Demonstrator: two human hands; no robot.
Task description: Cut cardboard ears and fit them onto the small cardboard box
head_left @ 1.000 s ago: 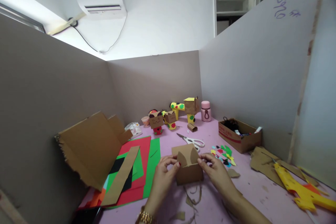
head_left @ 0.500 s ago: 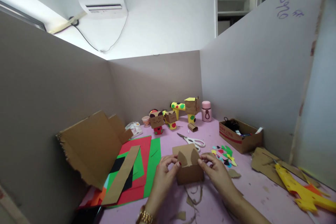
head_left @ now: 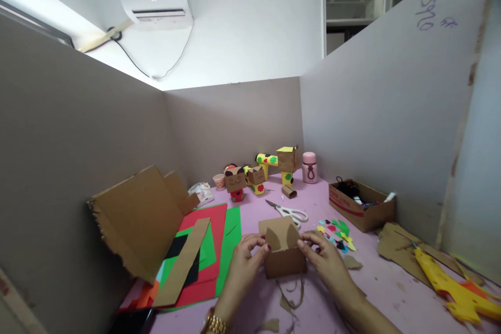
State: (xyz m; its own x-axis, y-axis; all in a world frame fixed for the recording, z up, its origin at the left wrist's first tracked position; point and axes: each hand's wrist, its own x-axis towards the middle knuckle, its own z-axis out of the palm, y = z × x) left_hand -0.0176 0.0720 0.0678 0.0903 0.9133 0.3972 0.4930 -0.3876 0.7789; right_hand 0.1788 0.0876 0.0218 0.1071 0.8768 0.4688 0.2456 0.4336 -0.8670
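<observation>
- Cardboard box (head_left: pixel 285 263) sits on the table (head_left: pixel 254 318) between the two hands, two pointed, ear-shaped pieces standing at its top front edge.
- Left hand (head_left: pixel 247 253): narrow grip, thumb and fingers pinching the outer edge of the left ear piece (head_left: pixel 273 239).
- Right hand (head_left: pixel 321 255): narrow grip too, at the outer edge of the right ear piece (head_left: pixel 292 236).
- Over the last second hardly anything has changed: hands, pieces and box keep their pose, and only the view shifts slightly. I judge that the pieces are being steadied against the box, not moved.
- Just beyond the box: white-handled scissors (head_left: pixel 280 209); farther beyond, decorated cardboard figures (head_left: pixel 235 182).
- Right of the box: coloured paper cut-outs (head_left: pixel 342 227).
- Left of the box: a cardboard strip (head_left: pixel 183 263) on coloured sheets (head_left: pixel 229 240).
</observation>
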